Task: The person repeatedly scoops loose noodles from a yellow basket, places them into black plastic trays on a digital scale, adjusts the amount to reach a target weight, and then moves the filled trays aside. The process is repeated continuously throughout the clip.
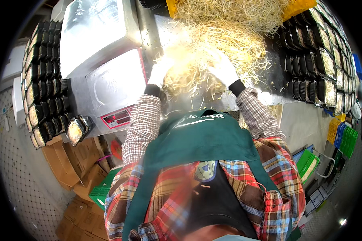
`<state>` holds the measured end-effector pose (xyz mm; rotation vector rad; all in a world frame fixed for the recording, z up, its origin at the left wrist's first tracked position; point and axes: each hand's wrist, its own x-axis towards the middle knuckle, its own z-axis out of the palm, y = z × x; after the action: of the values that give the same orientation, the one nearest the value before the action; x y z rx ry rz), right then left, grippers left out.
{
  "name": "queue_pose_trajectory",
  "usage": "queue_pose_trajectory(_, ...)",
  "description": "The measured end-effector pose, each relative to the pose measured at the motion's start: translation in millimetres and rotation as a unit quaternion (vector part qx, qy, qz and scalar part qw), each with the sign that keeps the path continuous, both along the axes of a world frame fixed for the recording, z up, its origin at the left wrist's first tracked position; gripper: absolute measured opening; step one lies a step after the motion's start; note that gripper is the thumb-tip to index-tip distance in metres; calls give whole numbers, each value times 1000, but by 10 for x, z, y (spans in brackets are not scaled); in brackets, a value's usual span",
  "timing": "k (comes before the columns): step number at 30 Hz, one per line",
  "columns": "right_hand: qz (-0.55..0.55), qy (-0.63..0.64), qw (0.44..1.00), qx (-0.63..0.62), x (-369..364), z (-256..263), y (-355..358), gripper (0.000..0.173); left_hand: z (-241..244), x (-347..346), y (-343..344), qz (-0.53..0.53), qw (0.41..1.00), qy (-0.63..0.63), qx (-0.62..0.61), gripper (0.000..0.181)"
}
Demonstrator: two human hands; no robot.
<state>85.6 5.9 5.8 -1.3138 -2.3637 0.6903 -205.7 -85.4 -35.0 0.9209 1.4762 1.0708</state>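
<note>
A large heap of bean sprouts [229, 39] spreads over the metal table [175, 104], running back to a yellow crate [300, 9]. My left hand [160, 71], in a white glove, touches the near left side of the sprouts. On their near right side lies my right hand [224, 70], also gloved in white. Both sets of fingertips are lost in glare and among the sprouts, so whether either hand grips any cannot be told. Loose sprouts hang and lie between the hands.
Left of my left hand are a white box [99, 33] and a flat-topped scale [117, 81]. Black trays packed with sprouts stand in stacks at the left [45, 81] and right [316, 63]. One packed tray [77, 129] sits at the table's near left corner, above cardboard boxes [69, 162].
</note>
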Motion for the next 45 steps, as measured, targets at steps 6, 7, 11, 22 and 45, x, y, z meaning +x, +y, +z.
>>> queue_pose_trajectory(6, 31, 21, 977, -210, -478, 6, -46, 76, 469, 800, -41, 105, 986, -126, 30, 43)
queue_pose_trajectory(7, 48, -4, 982, -184, -407, 189, -68, 68, 504, 728, -116, 93, 983, -156, -5, 45)
queue_pose_trajectory(11, -18, 106, 991, -85, 5, -153, -28, 55, 351, 277, -405, 94, 947, -306, -22, 56)
queue_pose_trajectory(22, 46, 284, 881, -376, -320, 380, -35, 68, 220, 409, 43, -16, 997, -30, 70, 42)
queue_pose_trajectory(45, 65, 160, 956, -238, -482, 513, -180, 64, 355, 505, -127, 45, 987, -153, -31, 47)
